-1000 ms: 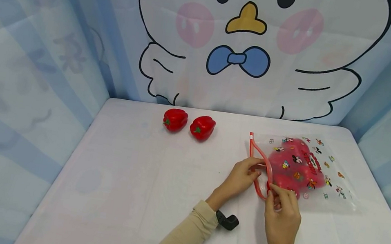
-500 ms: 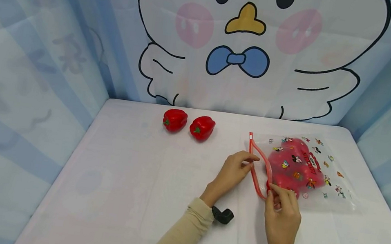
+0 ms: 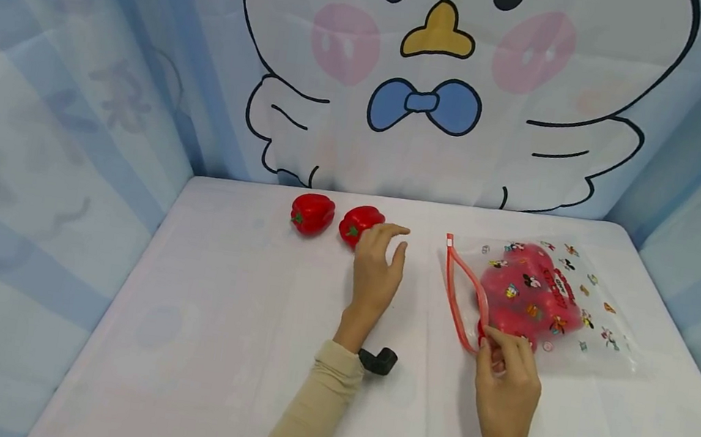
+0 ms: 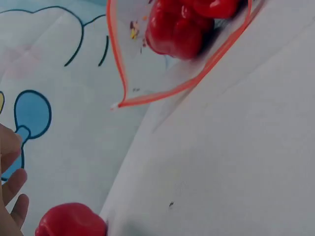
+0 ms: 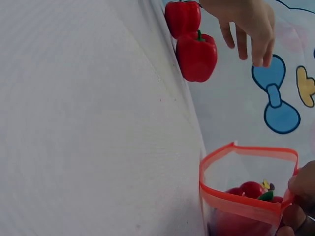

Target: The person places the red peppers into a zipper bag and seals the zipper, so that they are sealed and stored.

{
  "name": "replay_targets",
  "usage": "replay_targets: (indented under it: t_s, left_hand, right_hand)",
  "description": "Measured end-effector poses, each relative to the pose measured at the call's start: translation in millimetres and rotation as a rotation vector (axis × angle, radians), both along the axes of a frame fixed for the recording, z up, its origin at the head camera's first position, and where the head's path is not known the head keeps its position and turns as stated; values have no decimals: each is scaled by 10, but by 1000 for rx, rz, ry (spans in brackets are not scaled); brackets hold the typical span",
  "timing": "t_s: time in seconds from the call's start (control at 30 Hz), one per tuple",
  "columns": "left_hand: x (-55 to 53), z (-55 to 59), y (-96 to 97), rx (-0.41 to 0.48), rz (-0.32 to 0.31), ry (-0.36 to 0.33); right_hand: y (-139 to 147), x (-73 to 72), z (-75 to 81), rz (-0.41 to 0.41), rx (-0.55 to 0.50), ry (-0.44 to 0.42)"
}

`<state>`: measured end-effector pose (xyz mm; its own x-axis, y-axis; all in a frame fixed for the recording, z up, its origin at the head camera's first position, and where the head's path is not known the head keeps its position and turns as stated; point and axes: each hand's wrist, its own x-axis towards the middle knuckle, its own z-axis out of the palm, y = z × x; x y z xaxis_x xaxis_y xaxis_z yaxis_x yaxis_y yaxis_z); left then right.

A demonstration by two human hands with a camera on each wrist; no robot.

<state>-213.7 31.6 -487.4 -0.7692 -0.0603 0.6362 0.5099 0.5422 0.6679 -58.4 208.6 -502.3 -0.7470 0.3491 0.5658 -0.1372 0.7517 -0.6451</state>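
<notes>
My right hand (image 3: 507,394) pinches the near corner of a clear zip bag's (image 3: 611,356) red-edged mouth, which gapes toward the left. Inside the bag lie red bell peppers (image 5: 252,190), seen through its cartoon-printed film. My left hand (image 3: 377,270) is above the table beside the nearer of two loose red bell peppers (image 3: 358,222), overlapping its right side in the head view. Its fingers are relaxed, with nothing between them. In the right wrist view that left hand (image 5: 248,29) hangs in the air, apart from the peppers. The other loose pepper (image 3: 312,214) sits just left of the first.
A white cloth covers the table (image 3: 207,347). Behind its far edge hangs a curtain (image 3: 424,162) with a printed cartoon face and blue bow. Blue curtains (image 3: 46,208) flank both sides. A black camera mount (image 3: 378,361) sticks out from each wrist.
My left hand has let go of the bag's mouth and moved left and away from me, to the loose peppers. The right hand keeps its grip on the bag, which stays in place.
</notes>
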Motion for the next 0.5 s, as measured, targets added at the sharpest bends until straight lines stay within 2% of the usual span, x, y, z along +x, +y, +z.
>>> replay_targets:
  t_s: [0.1, 0.23, 0.37, 0.5]
  left_hand:
    - [-58, -11, -123, 40, 68, 23]
    - [-100, -41, -236, 63, 132, 22]
    - [-128, -77, -314, 53, 170, -44]
    - [-162, -120, -375, 50, 163, -133]
  right_hand:
    - [-7, -7, 12, 3, -1, -3]
    - [-18, 1, 19, -7, 1, -13]
    - [-21, 11, 17, -10, 1, -17]
    - [-19, 3, 26, -7, -2, -13]
